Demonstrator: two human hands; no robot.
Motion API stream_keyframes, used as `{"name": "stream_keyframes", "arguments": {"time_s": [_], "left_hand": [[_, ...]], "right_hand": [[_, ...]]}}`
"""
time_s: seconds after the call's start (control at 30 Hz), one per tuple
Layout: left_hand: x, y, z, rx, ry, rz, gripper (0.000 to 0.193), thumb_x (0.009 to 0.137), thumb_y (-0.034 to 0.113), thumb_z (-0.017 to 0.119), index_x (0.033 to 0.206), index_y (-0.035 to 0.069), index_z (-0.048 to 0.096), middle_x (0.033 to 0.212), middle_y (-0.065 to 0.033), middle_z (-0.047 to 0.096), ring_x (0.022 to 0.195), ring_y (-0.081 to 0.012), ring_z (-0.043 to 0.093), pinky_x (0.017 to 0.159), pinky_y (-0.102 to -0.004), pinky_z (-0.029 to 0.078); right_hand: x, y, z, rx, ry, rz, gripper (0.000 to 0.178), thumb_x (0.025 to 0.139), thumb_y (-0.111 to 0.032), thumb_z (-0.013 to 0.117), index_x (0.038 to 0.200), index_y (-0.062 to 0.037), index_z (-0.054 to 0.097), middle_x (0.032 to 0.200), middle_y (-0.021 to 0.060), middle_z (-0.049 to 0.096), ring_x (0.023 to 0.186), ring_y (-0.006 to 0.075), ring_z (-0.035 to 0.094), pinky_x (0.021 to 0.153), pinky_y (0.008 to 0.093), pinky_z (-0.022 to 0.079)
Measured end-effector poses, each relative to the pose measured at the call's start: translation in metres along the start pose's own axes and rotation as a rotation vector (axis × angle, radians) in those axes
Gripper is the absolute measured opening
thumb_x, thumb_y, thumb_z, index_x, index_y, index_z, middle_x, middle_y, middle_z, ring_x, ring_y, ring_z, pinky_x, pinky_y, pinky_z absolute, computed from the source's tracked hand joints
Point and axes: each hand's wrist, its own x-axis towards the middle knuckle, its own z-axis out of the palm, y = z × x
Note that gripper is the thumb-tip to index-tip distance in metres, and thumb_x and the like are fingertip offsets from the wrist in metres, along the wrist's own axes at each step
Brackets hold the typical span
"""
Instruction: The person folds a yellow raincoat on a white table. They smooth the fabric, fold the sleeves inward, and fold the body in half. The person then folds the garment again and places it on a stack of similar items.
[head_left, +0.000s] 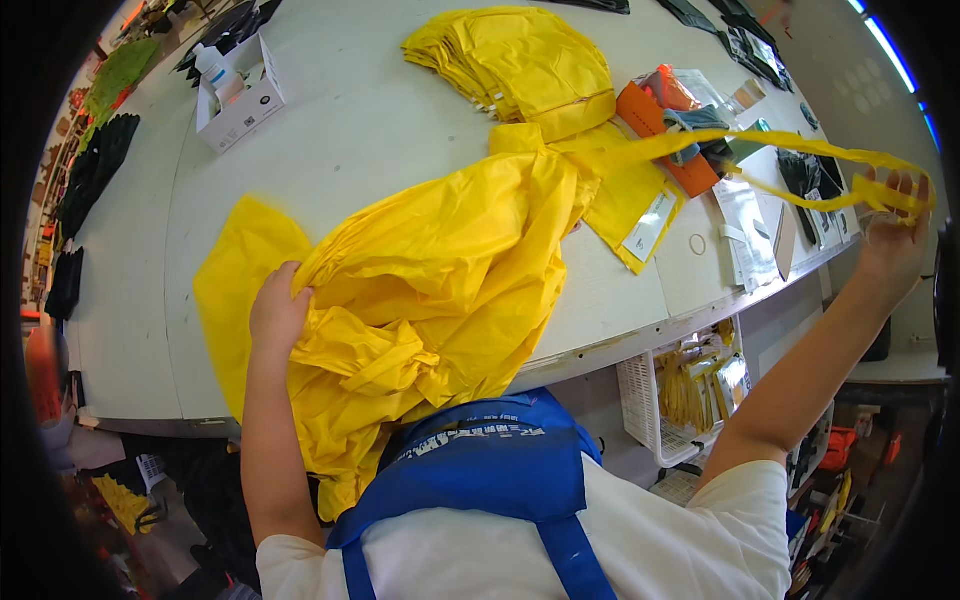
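With hands wide apart, gripping a gathered edge of the yellow cloth (450,240) in the left hand (278,308) and clasping a long yellow strap (720,135) in the right hand (895,215), out by the right-hand side of the worktop (330,130). Spread crumpled, as to the cloth, across the near part of the worktop, and hanging over the near edge beside a blue apron (490,455). Stretched, as to the strap, from near the cloth's far end towards the right, passing in view across an orange box (640,110). Just beyond the cloth, on to a stack of folded yellow pieces (520,65). At the far left, over to a white box (245,115) with a white bottle (215,70) inside. Below the worktop, down to a white basket (640,405) of yellow packets (685,390).
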Motion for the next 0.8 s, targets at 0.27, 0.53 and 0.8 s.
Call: {"name": "stream_keyframes", "arguments": {"time_s": [0.27, 0.53, 0.8], "left_hand": [[0.003, -0.006, 0.018, -0.006, -0.038, -0.054, 0.037, 0.081, 0.017, 0.063, 0.114, 0.004, 0.053, 0.109, -0.0169, 0.059, 0.104, -0.0353, 0.055, 0.084, -0.0411, 0.044], [-0.001, -0.003, 0.019, -0.067, -0.054, -0.129, 0.036, 0.081, 0.017, 0.063, 0.112, 0.002, 0.054, 0.11, -0.019, 0.058, 0.104, -0.0367, 0.054, 0.087, -0.0403, 0.043], [-0.002, 0.0, 0.028, -0.076, -0.039, -0.196, 0.036, 0.081, 0.015, 0.063, 0.113, 0.001, 0.054, 0.111, -0.0193, 0.058, 0.104, -0.0369, 0.054, 0.088, -0.0396, 0.043]], "right_hand": [[0.076, 0.092, -0.004, -0.385, -0.218, 0.365, 0.036, 0.087, -0.028, 0.066, 0.113, -0.0027, 0.062, 0.086, 0.0056, 0.054, 0.064, 0.0028, 0.043, 0.056, 0.0113, 0.042], [0.2, 0.137, 0.016, -0.207, -0.27, 0.054, 0.034, 0.093, -0.014, 0.055, 0.12, 0.0059, 0.051, 0.117, 0.0163, 0.058, 0.105, 0.023, 0.06, 0.089, 0.0251, 0.051], [0.278, 0.17, 0.047, -0.075, -0.368, -0.146, 0.033, 0.095, -0.011, 0.049, 0.123, 0.0048, 0.048, 0.118, 0.0156, 0.058, 0.109, 0.0249, 0.059, 0.092, 0.0293, 0.05]]}}
